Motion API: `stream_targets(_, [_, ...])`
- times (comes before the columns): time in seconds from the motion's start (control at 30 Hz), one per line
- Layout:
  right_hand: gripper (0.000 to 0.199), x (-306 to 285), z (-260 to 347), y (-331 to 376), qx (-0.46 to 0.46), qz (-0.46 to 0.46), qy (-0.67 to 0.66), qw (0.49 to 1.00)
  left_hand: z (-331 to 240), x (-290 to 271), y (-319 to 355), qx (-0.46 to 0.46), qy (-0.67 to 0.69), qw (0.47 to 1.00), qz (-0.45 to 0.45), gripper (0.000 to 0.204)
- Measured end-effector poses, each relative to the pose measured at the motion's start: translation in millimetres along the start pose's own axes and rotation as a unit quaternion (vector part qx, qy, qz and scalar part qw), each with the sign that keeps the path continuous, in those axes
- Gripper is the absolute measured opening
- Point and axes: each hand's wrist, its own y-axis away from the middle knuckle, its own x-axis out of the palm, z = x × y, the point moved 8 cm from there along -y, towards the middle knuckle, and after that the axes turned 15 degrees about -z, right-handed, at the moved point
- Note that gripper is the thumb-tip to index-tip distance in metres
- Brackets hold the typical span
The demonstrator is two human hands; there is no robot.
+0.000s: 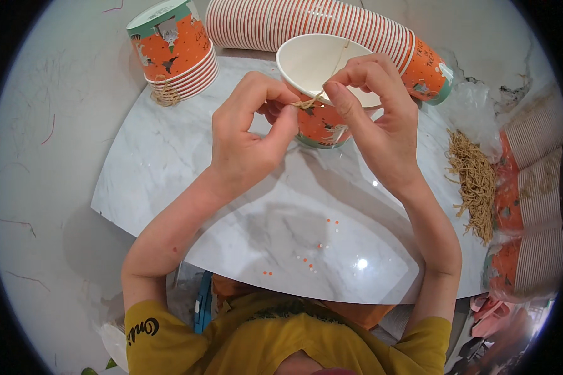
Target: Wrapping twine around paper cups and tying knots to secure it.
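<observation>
An orange paper cup point(322, 128) with a green base and white inside stands upright on the table in front of me. Thin tan twine point(311, 102) runs across its near side just below the rim, and a strand rises over the opening. My left hand point(249, 128) pinches the twine at the cup's left front between thumb and fingers. On the right, my right hand point(381, 115) grips another part of the twine between thumb and forefinger, close to the rim. Whether the twine is knotted there, I cannot tell.
Behind the cup lies a long row of nested cups point(313, 25). Stacked upside-down cups point(172, 47) stand at the far left, twine around them. Cut twine point(472, 181) lies at the right edge, beside plastic-wrapped cups point(541, 187). Small orange dots point(305, 259) dot the marbled table point(169, 150).
</observation>
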Motion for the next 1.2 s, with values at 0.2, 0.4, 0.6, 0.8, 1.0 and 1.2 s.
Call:
stream_targets(0.2, [0.018, 7.2, 17.8, 17.7, -0.174, 0.005, 0.088, 0.981, 15.9, -0.4, 2.4, -0.125, 0.030, 0.992, -0.007, 0.007])
stream_targets(0.4, [0.021, 13.3, 30.1, 27.3, -0.272, -0.008, 0.132, 0.953, 16.7, 3.4, 7.6, -0.256, 0.086, 0.963, 0.003, 0.004])
stream_targets(0.6, [0.023, 11.3, 24.2, 27.8, -0.246, 0.014, 0.148, 0.958, 28.9, 5.2, 17.6, -0.379, 0.133, 0.916, 0.025, 0.006])
stream_targets(0.8, [0.022, 9.3, 22.5, 27.4, -0.242, 0.011, 0.146, 0.959, 32.6, 8.1, 20.6, -0.440, 0.177, 0.880, 0.026, 0.013])
stream_targets(1.0, [0.020, 10.7, 22.9, 25.6, -0.210, 0.028, 0.149, 0.966, 27.5, 4.4, 16.1, -0.350, 0.114, 0.929, 0.029, 0.011])
stream_targets(1.2, [0.019, 10.6, 18.8, 26.6, -0.181, 0.023, 0.126, 0.975, -0.6, 3.5, 8.4, -0.063, -0.012, 0.998, 0.018, 0.004])
